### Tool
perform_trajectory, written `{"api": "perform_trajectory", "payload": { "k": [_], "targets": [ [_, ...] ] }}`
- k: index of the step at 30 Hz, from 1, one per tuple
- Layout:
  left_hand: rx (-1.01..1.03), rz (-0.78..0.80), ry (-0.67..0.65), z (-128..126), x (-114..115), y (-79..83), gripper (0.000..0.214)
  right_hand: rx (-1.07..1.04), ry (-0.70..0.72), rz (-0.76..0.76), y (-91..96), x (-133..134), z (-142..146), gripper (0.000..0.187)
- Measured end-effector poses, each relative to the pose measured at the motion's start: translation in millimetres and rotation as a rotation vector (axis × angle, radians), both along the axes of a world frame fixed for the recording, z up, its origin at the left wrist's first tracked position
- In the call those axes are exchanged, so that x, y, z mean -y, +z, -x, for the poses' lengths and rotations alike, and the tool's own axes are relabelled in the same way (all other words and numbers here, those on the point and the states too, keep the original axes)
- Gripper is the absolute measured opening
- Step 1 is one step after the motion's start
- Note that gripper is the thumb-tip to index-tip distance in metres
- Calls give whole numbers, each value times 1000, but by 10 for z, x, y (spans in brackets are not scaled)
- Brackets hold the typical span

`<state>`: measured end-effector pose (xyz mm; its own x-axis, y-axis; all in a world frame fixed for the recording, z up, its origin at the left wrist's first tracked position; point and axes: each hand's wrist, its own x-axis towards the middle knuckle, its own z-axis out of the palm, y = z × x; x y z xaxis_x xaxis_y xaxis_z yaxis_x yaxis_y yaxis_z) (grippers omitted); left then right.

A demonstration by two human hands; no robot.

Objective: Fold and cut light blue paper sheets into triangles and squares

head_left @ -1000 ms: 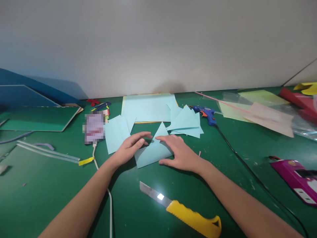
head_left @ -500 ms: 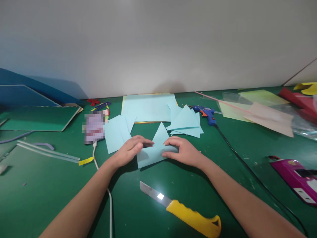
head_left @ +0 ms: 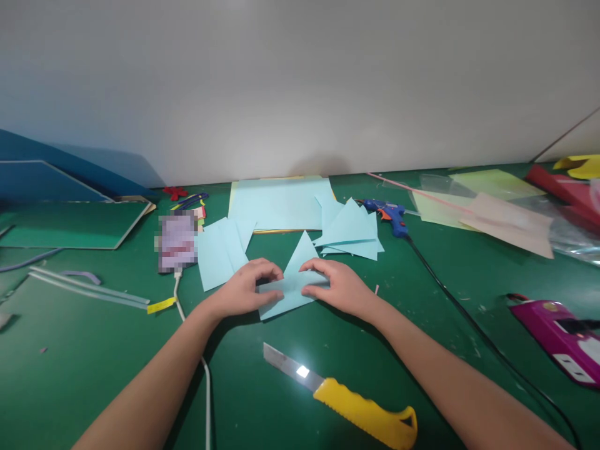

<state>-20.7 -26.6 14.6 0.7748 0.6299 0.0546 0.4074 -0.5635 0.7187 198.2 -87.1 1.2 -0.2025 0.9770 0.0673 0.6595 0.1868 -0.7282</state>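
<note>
A light blue sheet of paper [head_left: 293, 284] lies at the middle of the table, a pointed corner rising at its far side and a straight band along its near side. My left hand [head_left: 246, 287] grips its left part, thumb on the near face and fingers curled at the far edge. On the right part, my right hand [head_left: 344, 284] holds it the same way, thumb below the fingers. Nearer to me rests a yellow-handled knife [head_left: 363, 412], blade pointing left. Cut light blue papers [head_left: 220, 253] lie left of my hands, and folded blue pieces [head_left: 351, 228] are piled to the right.
Behind my hands is a stack of larger blue sheets [head_left: 281, 200]. A blue glue gun [head_left: 396, 219] trails a black cord rightward. Further right are coloured papers [head_left: 510, 225] and a magenta power strip [head_left: 557, 331]. A white cable [head_left: 207, 387] runs under my left forearm.
My left thumb has come down onto the near face of the paper, with the fingers curled at its far edge. My right hand has shifted slightly left.
</note>
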Motion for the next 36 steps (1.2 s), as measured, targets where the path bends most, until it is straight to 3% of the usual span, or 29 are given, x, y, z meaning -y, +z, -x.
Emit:
{"api": "perform_trajectory", "payload": {
  "k": [5,12,28,33,36],
  "targets": [
    [-23,-49,-23,-4,1,-4,12,41,-1,6,14,-9,13,29],
    [-4,-118,-56,14,-6,-28,9,88,21,-14,15,-26,6,18],
    [-8,-128,-108,14,-2,-14,3,97,52,-35,0,-38,5,18],
    [-21,-136,-105,16,20,1,23,89,50,-13,29,-35,11,23],
    [-28,-164,-159,6,17,12,22,64,48,-12,26,-30,12,28]
  ]
}}
